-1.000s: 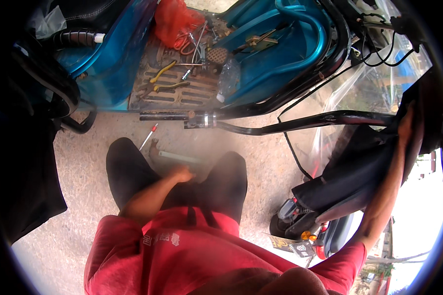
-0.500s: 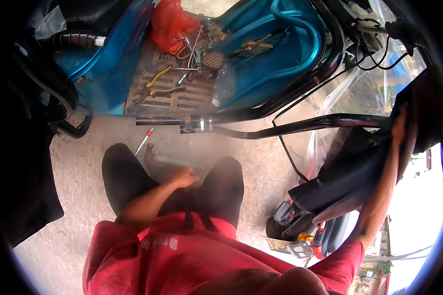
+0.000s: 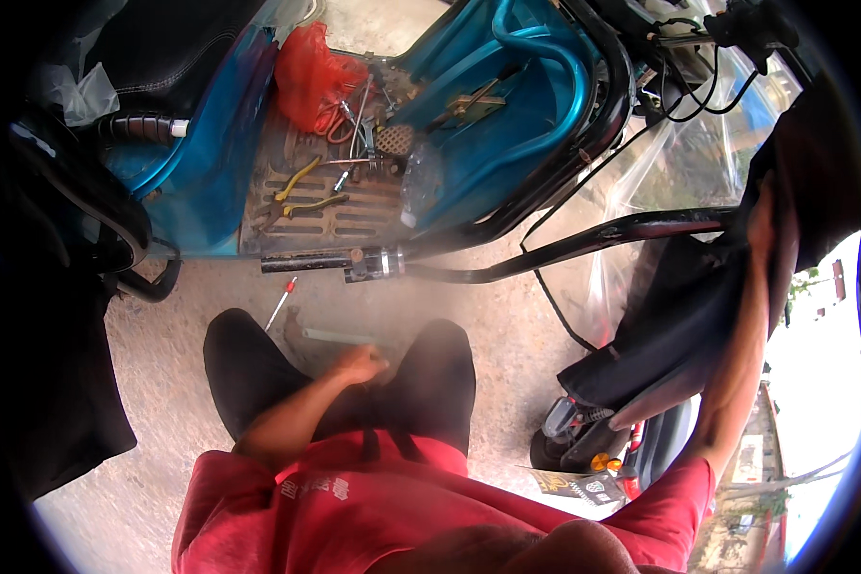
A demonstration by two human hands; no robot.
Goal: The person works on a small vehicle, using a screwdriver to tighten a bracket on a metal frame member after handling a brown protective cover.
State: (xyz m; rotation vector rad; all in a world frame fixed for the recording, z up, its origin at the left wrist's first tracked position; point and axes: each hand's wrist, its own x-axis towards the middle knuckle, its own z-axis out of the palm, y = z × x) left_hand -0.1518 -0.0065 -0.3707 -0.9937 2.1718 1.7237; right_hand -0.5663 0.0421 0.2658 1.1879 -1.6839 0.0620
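My left hand (image 3: 362, 365) is closed low between my black-trousered knees; what it holds, if anything, is unclear. Just beyond it, a hammer (image 3: 335, 335) lies on the ground, beside a slim rod with a red end (image 3: 279, 306). My right hand (image 3: 761, 215) reaches far right, fingers wrapped into a black padded cover (image 3: 670, 316), near the end of a black tubular bar (image 3: 622, 230) crossing in front of me. Above, a turquoise scooter’s footboard (image 3: 311, 230) carries yellow-handled pliers (image 3: 301, 172), several metal tools and a red plastic bag (image 3: 311, 72).
A black seat (image 3: 163, 53) and hanging dark fabric (image 3: 67, 383) fill the left. Clear plastic sheeting (image 3: 622, 277) and cables hang at right, with another scooter (image 3: 574, 430) behind the cover. Pale concrete ground (image 3: 163, 364) lies around my legs.
The view has shifted, so the scooter appears lower and the right side farther left. My right hand sits slightly higher in the picture, still on the black cover. My left hand stays between my knees.
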